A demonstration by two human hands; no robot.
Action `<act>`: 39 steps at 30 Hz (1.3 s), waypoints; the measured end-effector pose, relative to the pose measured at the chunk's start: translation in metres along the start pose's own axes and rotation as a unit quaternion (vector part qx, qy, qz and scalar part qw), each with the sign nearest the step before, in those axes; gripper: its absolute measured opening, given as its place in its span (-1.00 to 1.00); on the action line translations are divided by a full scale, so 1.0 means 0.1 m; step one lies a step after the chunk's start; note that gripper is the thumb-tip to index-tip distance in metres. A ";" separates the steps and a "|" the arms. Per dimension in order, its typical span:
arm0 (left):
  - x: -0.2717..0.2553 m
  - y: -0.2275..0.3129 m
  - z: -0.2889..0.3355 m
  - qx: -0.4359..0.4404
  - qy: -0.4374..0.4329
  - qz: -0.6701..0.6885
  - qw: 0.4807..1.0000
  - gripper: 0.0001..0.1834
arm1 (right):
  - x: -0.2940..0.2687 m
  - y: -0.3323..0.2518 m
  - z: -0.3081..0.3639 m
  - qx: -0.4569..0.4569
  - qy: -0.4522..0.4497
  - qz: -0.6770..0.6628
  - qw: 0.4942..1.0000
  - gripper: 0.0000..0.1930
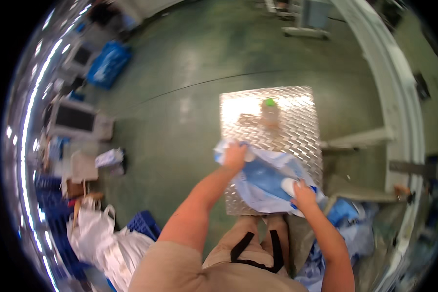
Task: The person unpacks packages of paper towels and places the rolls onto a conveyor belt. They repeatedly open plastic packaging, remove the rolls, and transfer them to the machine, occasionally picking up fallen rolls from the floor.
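A soft white and light-blue plastic bag (263,178) is spread between my two hands above a shiny metal table with a woven-looking pattern (297,121). My left hand (236,155) is closed on the bag's far left edge. On the near right side, my right hand (304,195) grips the opposite edge. Beside my right fingers is a small white rounded thing (288,186), whose kind I cannot make out. A clear bottle (271,117) with a green cap stands on the table beyond the bag.
Crumpled blue and white plastic (348,219) lies low to my right. White sacks (100,233) and a blue crate (144,225) are at my left. A blue bundle (109,64) sits farther off. A pale metal frame (392,97) runs along the right.
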State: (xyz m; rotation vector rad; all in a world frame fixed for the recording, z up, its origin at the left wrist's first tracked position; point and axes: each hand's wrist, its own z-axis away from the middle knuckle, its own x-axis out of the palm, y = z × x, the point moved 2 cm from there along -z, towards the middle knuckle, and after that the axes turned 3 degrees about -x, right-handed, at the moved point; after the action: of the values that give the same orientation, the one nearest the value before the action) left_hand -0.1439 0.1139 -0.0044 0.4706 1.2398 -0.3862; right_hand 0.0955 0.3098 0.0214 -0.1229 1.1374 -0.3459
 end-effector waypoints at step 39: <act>-1.45 6.86 0.90 0.458 -0.229 0.130 0.849 -0.42 | -0.32 1.89 6.49 0.556 0.408 -0.581 0.432 -0.32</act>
State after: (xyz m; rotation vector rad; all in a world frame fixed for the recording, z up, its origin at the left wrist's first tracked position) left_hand 0.2460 0.6466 0.2475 1.2675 0.4418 -0.8062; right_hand 0.7094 0.4466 0.2707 0.5690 1.3316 -2.6148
